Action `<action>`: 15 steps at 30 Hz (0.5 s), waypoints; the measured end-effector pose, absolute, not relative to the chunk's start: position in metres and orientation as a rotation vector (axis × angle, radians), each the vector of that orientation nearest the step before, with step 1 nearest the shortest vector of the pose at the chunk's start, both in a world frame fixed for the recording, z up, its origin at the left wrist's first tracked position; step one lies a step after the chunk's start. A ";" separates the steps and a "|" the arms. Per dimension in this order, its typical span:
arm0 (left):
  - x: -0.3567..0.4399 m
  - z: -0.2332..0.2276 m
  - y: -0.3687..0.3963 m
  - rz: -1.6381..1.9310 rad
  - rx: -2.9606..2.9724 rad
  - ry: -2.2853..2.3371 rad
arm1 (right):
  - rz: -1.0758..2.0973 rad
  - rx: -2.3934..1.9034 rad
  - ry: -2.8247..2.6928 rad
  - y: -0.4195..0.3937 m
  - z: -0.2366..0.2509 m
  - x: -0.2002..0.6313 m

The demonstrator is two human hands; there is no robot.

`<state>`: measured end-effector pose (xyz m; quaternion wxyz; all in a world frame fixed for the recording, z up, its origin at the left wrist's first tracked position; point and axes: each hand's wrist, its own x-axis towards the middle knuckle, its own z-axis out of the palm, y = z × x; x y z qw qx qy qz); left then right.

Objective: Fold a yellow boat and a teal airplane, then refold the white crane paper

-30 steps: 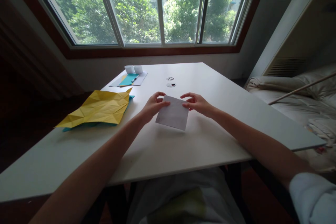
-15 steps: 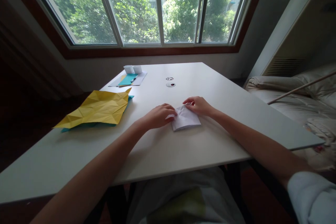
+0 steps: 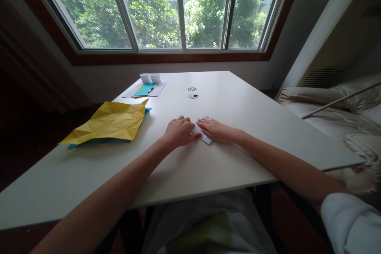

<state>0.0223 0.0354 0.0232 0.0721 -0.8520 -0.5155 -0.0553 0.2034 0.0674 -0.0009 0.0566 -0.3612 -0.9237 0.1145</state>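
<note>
A small folded sheet of white paper [image 3: 206, 139] lies on the white table in front of me, mostly covered by my hands. My left hand [image 3: 180, 131] is closed on its left edge, thumb at the near side and fingers bent over the far side. Stretched out flat, my right hand [image 3: 219, 130] presses down on the top of the paper, fingers pointing left. The paper's far corner and near corner show on either side of the right fingers.
On the left lies a creased yellow sheet [image 3: 114, 121] over a teal one [image 3: 148, 110]. Farther back are flat teal paper [image 3: 145, 89], a pen [image 3: 151, 89] and two small white paper boxes [image 3: 150, 78]. Round inserts [image 3: 193, 96] sit in the tabletop [image 3: 244, 105].
The white paper has been folded over to a narrower shape. My right hand has moved from its far edge to lie flat on top, while the left stays at the left side.
</note>
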 end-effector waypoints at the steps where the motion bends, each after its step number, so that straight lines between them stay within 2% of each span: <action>1: 0.023 0.024 0.035 -0.157 -2.551 -1.560 | 0.405 -1.101 -2.814 0.068 -0.002 0.204; 15: 0.021 0.033 0.034 -0.034 -2.596 -1.715 | 0.673 -1.199 -2.898 0.077 0.007 0.216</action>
